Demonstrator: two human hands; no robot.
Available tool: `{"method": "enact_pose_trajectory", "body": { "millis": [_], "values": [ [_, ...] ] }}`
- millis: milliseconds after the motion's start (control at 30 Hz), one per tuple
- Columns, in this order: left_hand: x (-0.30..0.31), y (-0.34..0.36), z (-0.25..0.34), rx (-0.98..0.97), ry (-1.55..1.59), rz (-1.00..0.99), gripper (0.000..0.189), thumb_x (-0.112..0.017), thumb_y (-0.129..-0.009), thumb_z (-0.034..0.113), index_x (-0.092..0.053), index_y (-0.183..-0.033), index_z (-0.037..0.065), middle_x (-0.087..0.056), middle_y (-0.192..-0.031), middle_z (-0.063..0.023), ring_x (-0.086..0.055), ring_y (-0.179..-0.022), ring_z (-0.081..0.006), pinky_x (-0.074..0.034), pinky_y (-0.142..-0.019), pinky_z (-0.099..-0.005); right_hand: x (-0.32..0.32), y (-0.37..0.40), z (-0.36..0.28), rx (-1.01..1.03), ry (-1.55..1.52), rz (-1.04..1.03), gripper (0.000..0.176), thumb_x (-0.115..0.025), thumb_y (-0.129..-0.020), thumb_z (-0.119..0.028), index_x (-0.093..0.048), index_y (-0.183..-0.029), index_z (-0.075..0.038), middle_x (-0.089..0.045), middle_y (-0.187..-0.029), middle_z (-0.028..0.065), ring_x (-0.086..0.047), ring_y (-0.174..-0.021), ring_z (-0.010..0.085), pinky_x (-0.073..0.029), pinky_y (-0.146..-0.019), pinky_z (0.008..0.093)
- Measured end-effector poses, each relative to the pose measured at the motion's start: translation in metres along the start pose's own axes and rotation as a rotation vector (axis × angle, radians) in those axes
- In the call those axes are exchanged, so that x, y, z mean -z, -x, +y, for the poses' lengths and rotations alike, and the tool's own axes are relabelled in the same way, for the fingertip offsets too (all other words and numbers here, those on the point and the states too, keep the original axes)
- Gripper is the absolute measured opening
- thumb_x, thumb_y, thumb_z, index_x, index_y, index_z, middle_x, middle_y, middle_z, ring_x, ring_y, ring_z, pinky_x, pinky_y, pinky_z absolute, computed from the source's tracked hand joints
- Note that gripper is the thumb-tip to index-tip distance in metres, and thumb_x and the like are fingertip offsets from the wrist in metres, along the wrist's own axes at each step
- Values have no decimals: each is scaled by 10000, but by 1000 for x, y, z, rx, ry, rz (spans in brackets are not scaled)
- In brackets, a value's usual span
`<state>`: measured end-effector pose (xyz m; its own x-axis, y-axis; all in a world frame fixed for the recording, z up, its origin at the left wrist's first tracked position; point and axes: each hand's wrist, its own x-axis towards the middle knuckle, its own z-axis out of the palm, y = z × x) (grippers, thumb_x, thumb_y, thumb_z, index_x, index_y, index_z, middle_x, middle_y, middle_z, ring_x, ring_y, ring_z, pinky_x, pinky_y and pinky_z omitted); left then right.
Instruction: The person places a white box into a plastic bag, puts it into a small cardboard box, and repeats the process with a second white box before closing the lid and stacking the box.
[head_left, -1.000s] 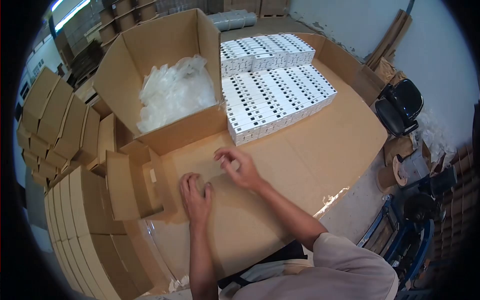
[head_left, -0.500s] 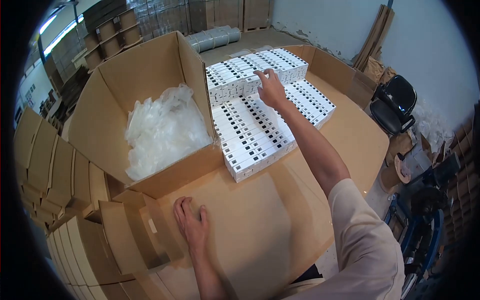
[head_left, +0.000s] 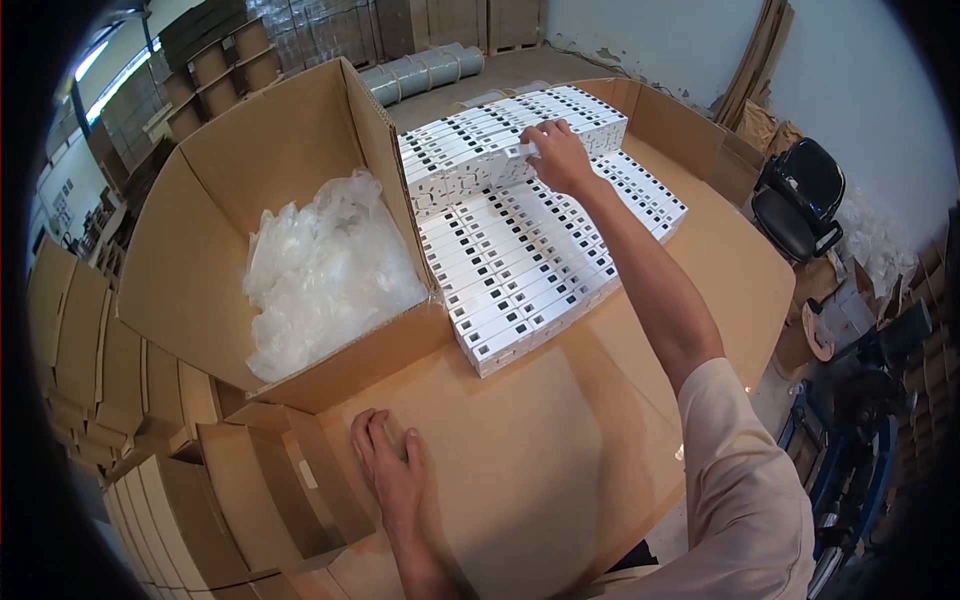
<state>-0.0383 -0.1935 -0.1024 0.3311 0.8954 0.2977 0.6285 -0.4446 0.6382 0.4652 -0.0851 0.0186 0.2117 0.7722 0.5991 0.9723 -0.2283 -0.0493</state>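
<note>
White rectangular pieces with dark square openings [head_left: 520,285] stand packed side by side in rows. A second layer of them [head_left: 450,185] rises at the back. At the front of that upper layer, my right hand [head_left: 562,160] is closed on the near end of one white piece [head_left: 521,151], which pokes out toward me from the row. My fingers and palm cover part of it. My left hand [head_left: 390,475] rests on the brown cardboard tabletop [head_left: 510,460], fingers apart and a little bent, with nothing in it.
Left of the pieces stands a large open cardboard box [head_left: 350,365] holding crumpled clear plastic bags [head_left: 320,280]. An opened small carton [head_left: 300,480] lies beside my left hand, near stacked cartons [head_left: 150,520]. A black chair [head_left: 795,205] stands beyond the table's right side.
My right hand has gone from hovering with bent fingers over the upper layer to gripping one piece, whose end now sticks out. My left hand stays on the tabletop. The view has shifted slightly.
</note>
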Motion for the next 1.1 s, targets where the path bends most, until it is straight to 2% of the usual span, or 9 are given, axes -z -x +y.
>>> {"method": "enact_pose_trajectory", "body": {
  "millis": [67,267,367,467,567,667,767,867,1100],
  "values": [
    [-2,0,-4,-9,9,9,413,-709,-897,89,-569,-1280,21,-486,-1398,-177,-448,-1335,-388,-376,-1127,-484,21,6,-2,-21,19,-55,358,-761,-874,-151,-639,-1209,-189,-663,-1206,113,-569,-1198,335,-490,-974,469],
    [2,0,-7,-76,41,3,311,-710,-892,69,-616,-1184,21,-562,-1311,-144,-506,-1264,-356,-409,-1088,-458,81,86,-42,-222,-215,100,305,-694,-929,-148,-620,-1223,-181,-640,-1108,156,-654,-972,389,-538,-824,502],
    [-3,-1,-7,-43,145,15,188,-733,-864,67,-631,-1007,0,-596,-1244,-140,-525,-1232,-350,-446,-1039,-457,95,135,-81,-263,-417,131,339,-682,-934,-89,-613,-1257,-167,-620,-1070,170,-664,-901,388,-533,-776,480],
    [2,0,3,-22,191,40,125,-714,-860,45,-600,-844,0,-652,-1111,-133,-614,-1065,-333,-512,-910,-427,107,168,-137,-250,-609,134,337,-678,-943,-48,-627,-1263,-139,-625,-1101,159,-674,-775,307,-545,-696,419],
    [5,-2,-6,188,313,4,135,-678,-837,4,-566,-762,2,-679,-968,-121,-658,-881,-321,-540,-799,-391,121,176,-179,-233,-708,53,317,-683,-946,-47,-636,-1252,-118,-626,-1126,150,-681,-729,275,-554,-678,391],
    [9,-3,-10,111,230,76,78,-634,-812,-34,-575,-825,16,-685,-906,-118,-661,-766,-299,-540,-767,-362,124,191,-213,-218,-797,-29,306,-685,-947,-49,-638,-1245,-104,-624,-1142,150,-685,-710,264,-560,-671,379],
    [8,-3,-9,92,285,181,152,-612,-793,-48,-600,-926,25,-686,-910,-107,-674,-804,-249,-539,-771,-347,116,207,-244,-204,-879,-111,314,-684,-932,-11,-626,-1233,-76,-607,-1153,158,-686,-743,268,-566,-682,375],
    [-8,-7,-32,18,543,241,208,-611,-868,-20,-600,-1067,37,-683,-887,-71,-677,-829,-192,-539,-768,-339,97,223,-274,-200,-976,-193,336,-690,-896,43,-595,-1207,-42,-576,-1168,156,-682,-816,279,-578,-698,377],
    [2,-6,-22,301,799,68,231,-563,-1084,222,-544,-1227,42,-674,-899,-66,-622,-798,-115,-508,-752,-266,64,250,-302,-140,-1004,-233,349,-679,-874,61,-561,-1190,-28,-538,-1215,164,-677,-947,318,-610,-717,381]
  ]
}}
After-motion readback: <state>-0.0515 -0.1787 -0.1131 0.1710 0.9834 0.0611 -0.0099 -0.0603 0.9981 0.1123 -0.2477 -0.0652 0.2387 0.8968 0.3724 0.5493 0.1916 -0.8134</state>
